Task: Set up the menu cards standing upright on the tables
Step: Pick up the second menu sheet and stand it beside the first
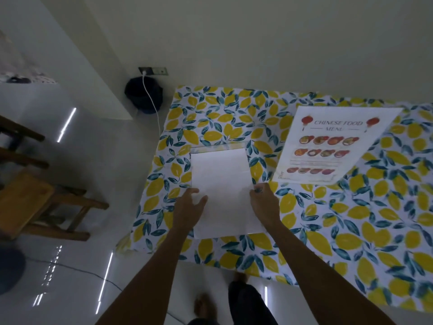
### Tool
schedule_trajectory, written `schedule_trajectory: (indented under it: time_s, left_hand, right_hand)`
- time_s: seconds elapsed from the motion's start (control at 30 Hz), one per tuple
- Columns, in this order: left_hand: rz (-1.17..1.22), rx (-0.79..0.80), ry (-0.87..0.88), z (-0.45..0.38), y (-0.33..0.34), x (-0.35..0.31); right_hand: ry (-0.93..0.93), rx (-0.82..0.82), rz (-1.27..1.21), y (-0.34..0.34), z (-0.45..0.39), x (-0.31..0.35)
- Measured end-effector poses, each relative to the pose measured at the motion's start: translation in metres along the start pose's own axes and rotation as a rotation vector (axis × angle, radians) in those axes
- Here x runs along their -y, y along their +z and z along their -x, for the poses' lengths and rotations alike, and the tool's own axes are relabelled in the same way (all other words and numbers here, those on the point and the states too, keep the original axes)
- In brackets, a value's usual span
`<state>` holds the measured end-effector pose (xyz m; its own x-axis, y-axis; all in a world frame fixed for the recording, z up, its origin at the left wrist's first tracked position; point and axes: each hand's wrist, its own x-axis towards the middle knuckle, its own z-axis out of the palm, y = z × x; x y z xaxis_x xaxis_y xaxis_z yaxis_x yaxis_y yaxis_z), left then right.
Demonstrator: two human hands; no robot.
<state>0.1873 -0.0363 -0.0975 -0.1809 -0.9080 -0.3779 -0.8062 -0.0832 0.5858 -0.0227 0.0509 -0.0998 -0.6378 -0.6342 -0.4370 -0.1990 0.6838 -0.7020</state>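
A blank white card (222,181) stands folded like a tent on the lemon-patterned table (339,231), its near panel sloping toward me. My left hand (189,205) rests on the card's left edge with fingers spread. My right hand (264,202) grips the card's right edge, thumb on top. A printed menu card (332,146) headed "Chinese Food Menu" sits to the right of it, near the wall; whether it lies flat or leans I cannot tell.
A wooden chair (35,202) stands on the glossy white floor at the left. A dark bin (144,95) sits in the corner under a wall socket (153,71) with a white cable. My legs show below the table edge.
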Motion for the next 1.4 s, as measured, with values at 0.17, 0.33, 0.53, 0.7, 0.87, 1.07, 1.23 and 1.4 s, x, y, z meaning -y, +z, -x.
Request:
schedule_trajectory:
  time_s: [0.17, 0.33, 0.53, 0.7, 0.87, 1.07, 1.23, 1.4]
  left_hand:
    - [0.029, 0.011, 0.021, 0.02, -0.014, 0.003]
    - [0.047, 0.083, 0.091, 0.033, -0.023, 0.036]
    - [0.269, 0.179, 0.073, 0.071, -0.054, 0.038]
    - [0.32, 0.177, 0.152, 0.086, -0.067, 0.024]
    - [0.387, 0.212, 0.185, 0.079, -0.084, 0.007]
    - [0.309, 0.158, 0.171, 0.06, -0.101, -0.019]
    - [0.323, 0.147, 0.235, 0.03, -0.117, -0.044]
    - [0.216, 0.04, 0.33, 0.006, -0.124, -0.076]
  right_hand:
    - [0.063, 0.037, -0.081, -0.011, 0.026, -0.014]
    - [0.033, 0.026, -0.1, -0.022, 0.064, -0.038]
    - [0.067, 0.021, -0.28, -0.051, 0.114, -0.037]
    - [-0.025, 0.038, -0.265, -0.07, 0.137, -0.029]
    - [-0.008, 0.028, -0.316, -0.085, 0.134, -0.008]
    - [0.038, 0.088, -0.343, -0.108, 0.103, 0.024]
    - [-0.041, 0.146, -0.301, -0.127, 0.064, 0.055]
    - [-0.112, 0.141, -0.231, -0.128, 0.03, 0.079]
